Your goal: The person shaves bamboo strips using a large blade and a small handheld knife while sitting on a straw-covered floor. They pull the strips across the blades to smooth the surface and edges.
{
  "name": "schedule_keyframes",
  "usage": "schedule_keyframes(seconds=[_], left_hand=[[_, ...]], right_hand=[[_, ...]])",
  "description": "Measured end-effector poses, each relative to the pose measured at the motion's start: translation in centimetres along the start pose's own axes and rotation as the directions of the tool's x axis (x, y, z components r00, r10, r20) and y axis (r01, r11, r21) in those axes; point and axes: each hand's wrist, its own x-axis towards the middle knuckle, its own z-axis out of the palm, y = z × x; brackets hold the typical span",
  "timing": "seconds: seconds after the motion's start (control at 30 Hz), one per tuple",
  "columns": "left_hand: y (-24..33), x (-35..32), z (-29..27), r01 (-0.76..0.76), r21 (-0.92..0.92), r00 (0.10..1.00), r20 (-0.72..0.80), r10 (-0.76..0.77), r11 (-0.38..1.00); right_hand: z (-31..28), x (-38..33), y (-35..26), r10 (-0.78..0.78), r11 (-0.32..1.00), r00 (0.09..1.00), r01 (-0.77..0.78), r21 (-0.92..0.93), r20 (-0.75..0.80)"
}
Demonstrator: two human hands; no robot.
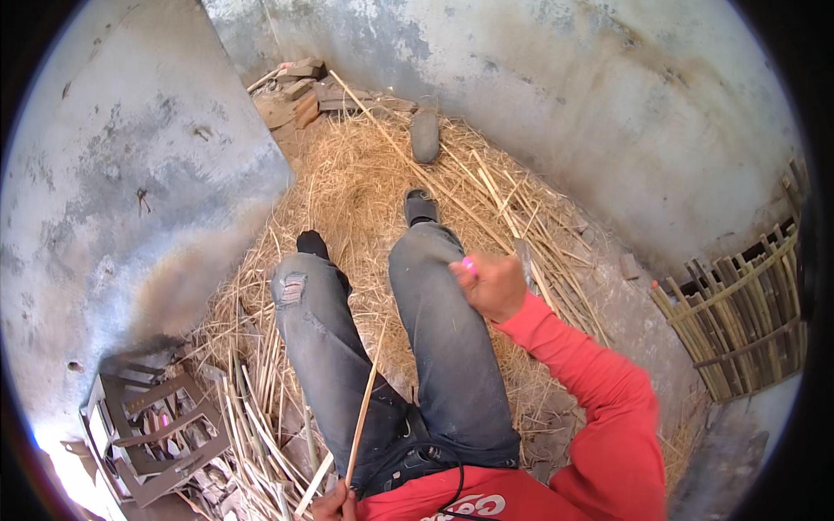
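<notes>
My left hand point(335, 504), at the lower edge, is closed around the lower end of a thin split-bamboo strip point(363, 408). The strip slants up across my jeans point(326, 321), between the thighs. Over my right knee, my right hand point(493, 286) is curled closed, with something bright pink at one finger. Whether anything is inside that fist is hidden. Just beyond its knuckles shows a narrow grey, blade-like piece point(524, 257); I cannot tell if the hand touches it.
Straw and shavings point(356, 165) cover the floor, with long bamboo strips point(543, 260) on the right. More strips point(261, 425) lie lower left beside a dark metal frame point(165, 425). A woven bamboo basket point(738, 313) stands at right. Bricks point(304, 87) and a loose slipper point(425, 136) are far ahead.
</notes>
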Motion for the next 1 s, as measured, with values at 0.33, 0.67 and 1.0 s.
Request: schedule_keyframes(seconds=[0.33, 0.67, 1.0], left_hand=[[7.8, 13.1, 3.2, 0.448, -0.507, 0.882, 0.386, -0.270, 0.736], [7.4, 12.1, 3.0, 0.640, -0.656, 0.765, 0.591, -0.256, 0.400], [-0.9, -0.9, 0.0, 0.543, -0.454, 0.832, 0.403, -0.381, 0.706]], right_hand=[[-4.2, 0.0, -3.5, 0.216, 0.943, 0.974, -0.227, 0.242, 0.071], [-0.8, -1.8, -4.5, 0.127, 0.990, 0.976, -0.137, 0.042, 0.179], [-1.5, 0.8, 0.8, 0.069, 0.997, 0.997, -0.071, -0.040, -0.031]])
